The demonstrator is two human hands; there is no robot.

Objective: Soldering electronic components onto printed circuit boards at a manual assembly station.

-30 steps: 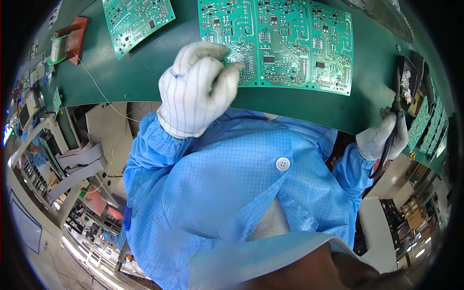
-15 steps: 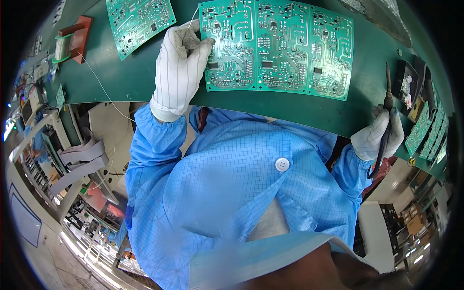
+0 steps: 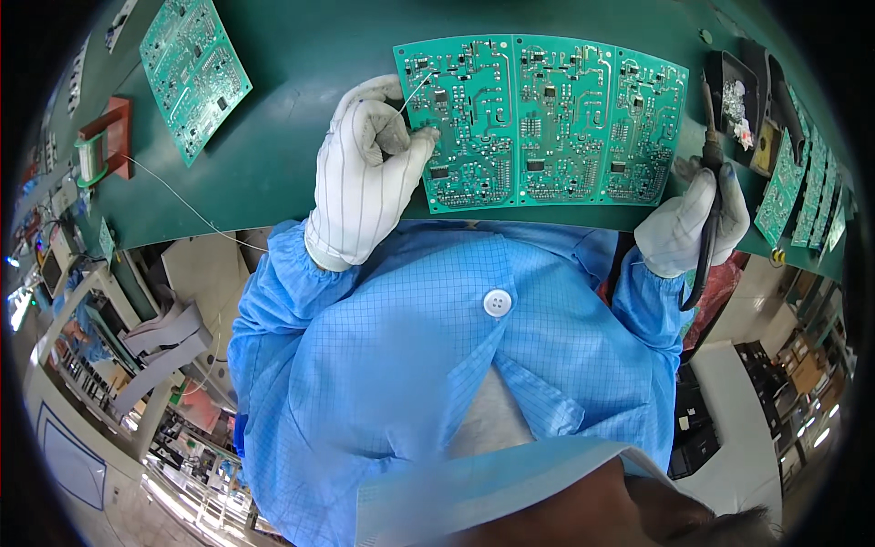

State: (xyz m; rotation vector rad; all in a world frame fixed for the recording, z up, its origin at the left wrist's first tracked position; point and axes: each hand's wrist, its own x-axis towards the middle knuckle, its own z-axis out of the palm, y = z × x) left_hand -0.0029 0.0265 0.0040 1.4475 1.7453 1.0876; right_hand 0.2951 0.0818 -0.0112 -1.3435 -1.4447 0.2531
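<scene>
A green circuit board panel (image 3: 558, 114) of three joined sections lies on the green bench, its surface dotted with small parts and solder points. My left hand (image 3: 365, 178), in a white striped glove, pinches a thin solder wire (image 3: 416, 92) at the panel's left edge. The wire's tip reaches over the upper part of the left section. My right hand (image 3: 676, 226), also gloved, grips a soldering iron (image 3: 713, 164) by its dark handle. The iron points up and away from me, just off the panel's right edge.
Another green circuit board (image 3: 193, 77) lies at the far left. Beside it, a reddish stand (image 3: 118, 137) carries a wire spool (image 3: 91, 160), whose wire trails toward my left sleeve. At right stand a black tray (image 3: 725, 68) with whitish scraps and several narrow circuit boards (image 3: 782, 191).
The view has shifted, so the bench things sit differently. My left hand has brought the wire tip over the panel's left section. My right hand and the iron are closer to the panel's right edge.
</scene>
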